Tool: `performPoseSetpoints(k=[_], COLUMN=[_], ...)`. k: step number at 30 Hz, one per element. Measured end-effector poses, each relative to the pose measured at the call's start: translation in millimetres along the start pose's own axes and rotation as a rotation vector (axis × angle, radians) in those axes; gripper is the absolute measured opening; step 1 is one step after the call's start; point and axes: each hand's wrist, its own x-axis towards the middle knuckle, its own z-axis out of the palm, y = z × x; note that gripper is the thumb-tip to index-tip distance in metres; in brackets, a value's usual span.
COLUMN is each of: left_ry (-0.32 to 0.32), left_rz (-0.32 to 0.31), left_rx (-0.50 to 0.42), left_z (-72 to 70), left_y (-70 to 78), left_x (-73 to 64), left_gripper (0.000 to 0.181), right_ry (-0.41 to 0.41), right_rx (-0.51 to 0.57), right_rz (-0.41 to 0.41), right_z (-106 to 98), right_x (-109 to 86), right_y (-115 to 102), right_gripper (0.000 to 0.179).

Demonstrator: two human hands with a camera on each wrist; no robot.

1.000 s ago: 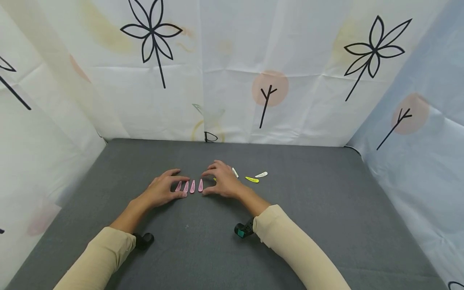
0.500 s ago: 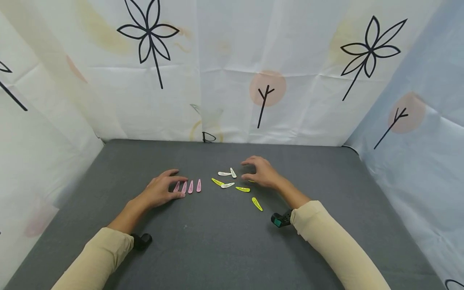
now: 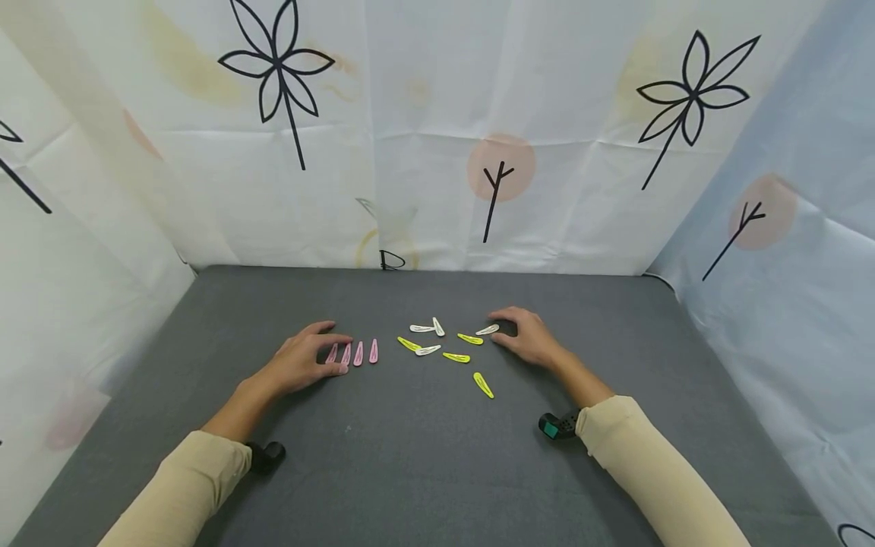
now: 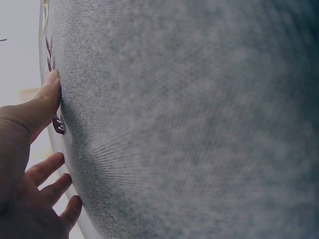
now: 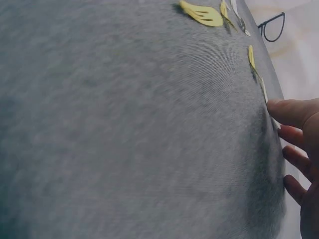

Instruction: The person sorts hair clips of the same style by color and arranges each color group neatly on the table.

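Note:
Several pink hair clips stand in a row on the grey cloth, left of centre. My left hand (image 3: 309, 355) is at the row's left end, thumb and index fingertip at opposite ends of one pink hair clip (image 3: 346, 354); the other fingers are relaxed and spread in the left wrist view. To the right of it lie two more, including the rightmost pink hair clip (image 3: 374, 352). My right hand (image 3: 532, 337) is at a white hair clip (image 3: 488, 330), thumb and index finger apart on either side of its near end. In the right wrist view the thumb overlaps that clip's end.
Between the hands lie loose yellow and white hair clips: a yellow hair clip (image 3: 483, 384) nearest me, another yellow hair clip (image 3: 456, 357) behind it, and a white hair clip (image 3: 428, 350) touching a yellow one. A patterned white curtain (image 3: 437, 190) borders the cloth-covered table (image 3: 410, 471).
My right hand has left the rightmost pink hair clip and moved right, past the loose clips, to the white one. The left hand has stayed at the pink row.

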Motion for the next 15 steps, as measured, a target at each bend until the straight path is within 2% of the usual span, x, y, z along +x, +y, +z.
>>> performPoseSetpoints(k=[8,15], left_ry=[-0.013,-0.015], left_rz=[-0.010,-0.013], left_rx=[-0.006,-0.006], left_z=[0.6,-0.7], left_y=[-1.0,-0.3], left_x=[0.1,-0.6], left_gripper=[0.053,0.053], right_ry=[0.004,0.009], right_rx=[0.020,0.019], right_rz=[0.003,-0.030], right_z=[-1.1,-1.7], right_x=[-8.0,-15.2], right_y=[0.4,1.1], right_gripper=[0.038,0.037])
